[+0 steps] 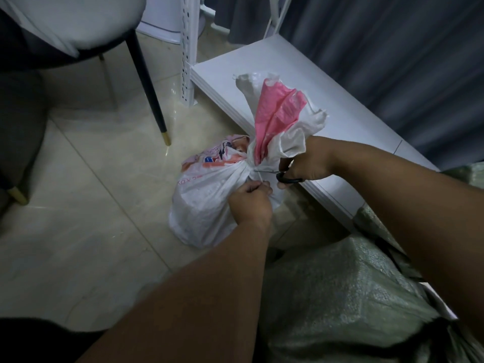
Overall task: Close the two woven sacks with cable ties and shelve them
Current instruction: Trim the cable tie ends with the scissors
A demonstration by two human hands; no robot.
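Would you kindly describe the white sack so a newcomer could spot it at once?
Find the low white shelf board along the grey curtain. On the floor beside its front edge stands the white sack, its neck gathered. Unlike the greenish sack nearer the camera, it has red print and a pink lining fanning out on top.

The sack [209, 205] on the floor is white weave, printed near its neck with pink, orange and a small blue patch; its gathered mouth shows a bright pink lining [277, 113]. The cable tie [258, 177] looks white, the scissors' handles [288, 179] black. The nearer sack [340, 297] is pale grey-green. The shelf [288, 61] is white, the floor tiles [91, 192] glossy cream, the curtain [392, 48] blue-grey. The chair leg [146, 87] is black, tipped gold.
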